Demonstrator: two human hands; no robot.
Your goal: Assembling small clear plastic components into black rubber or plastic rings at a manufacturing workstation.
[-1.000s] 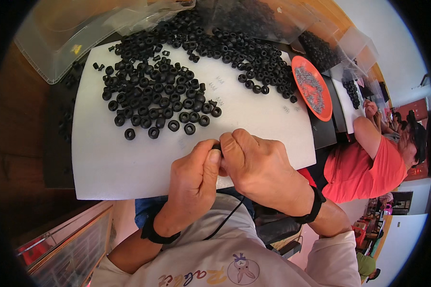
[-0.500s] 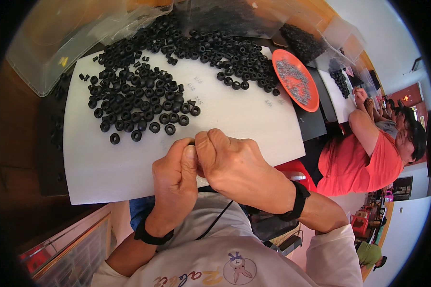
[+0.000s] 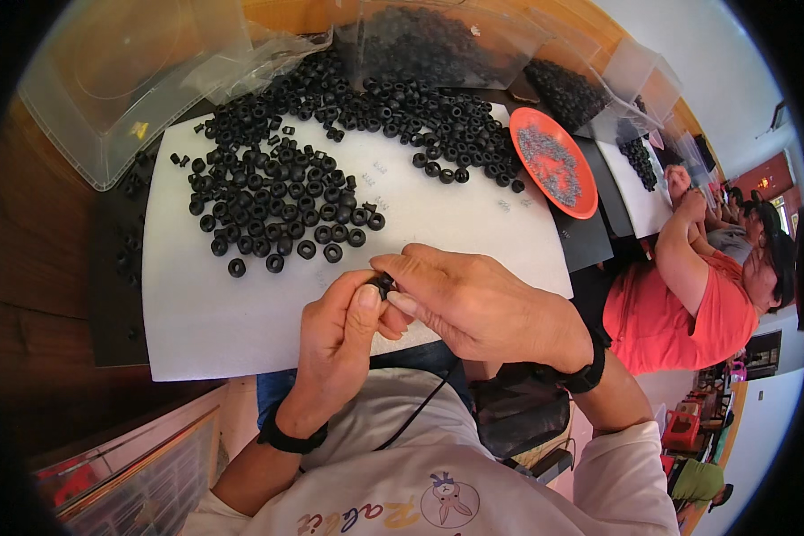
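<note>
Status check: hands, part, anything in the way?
Left hand and right hand both pinch one small black ring over the white sheet. Loose black rings lie beyond, apart from the grip. Nothing blocks the hands.

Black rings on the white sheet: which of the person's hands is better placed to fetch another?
Probably the right hand: its fingers stretch toward the loose black rings, while the left hand pinches the small black part.

Black rings, white sheet, orange plate.
</note>
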